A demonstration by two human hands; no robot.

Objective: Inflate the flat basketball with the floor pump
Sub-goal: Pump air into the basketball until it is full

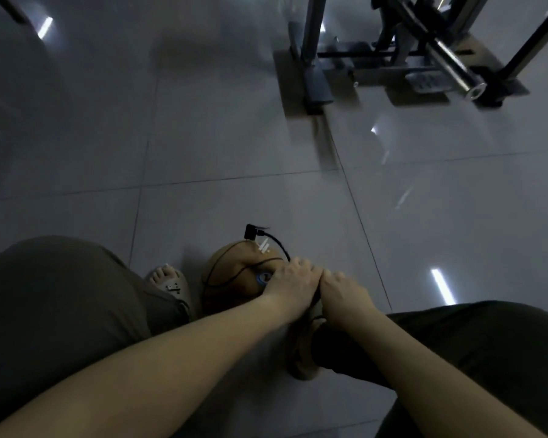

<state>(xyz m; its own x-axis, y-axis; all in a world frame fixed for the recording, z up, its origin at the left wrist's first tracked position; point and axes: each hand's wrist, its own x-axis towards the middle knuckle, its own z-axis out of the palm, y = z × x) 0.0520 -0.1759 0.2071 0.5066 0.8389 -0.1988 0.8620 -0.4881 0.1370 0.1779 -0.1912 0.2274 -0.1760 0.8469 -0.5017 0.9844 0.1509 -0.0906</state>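
Note:
A brown, partly flat basketball [231, 267] lies on the grey tiled floor between my feet. A thin black hose [277, 241] curves over its top and ends in a black angled connector [251, 232] at the ball's upper side. Just left of my hands, a blue-ringed pump gauge [261, 277] shows. My left hand [293, 279] and my right hand [342, 292] sit side by side above the ball, fingers curled down over the pump handle. The handle is almost fully hidden under them, and so is the pump's body.
My left foot [168, 281] in a pale sandal stands left of the ball; my right foot [304, 352] stands below my hands. A metal gym machine frame [424, 58] fills the far right. Glossy floor tiles [219, 137] stretch ahead.

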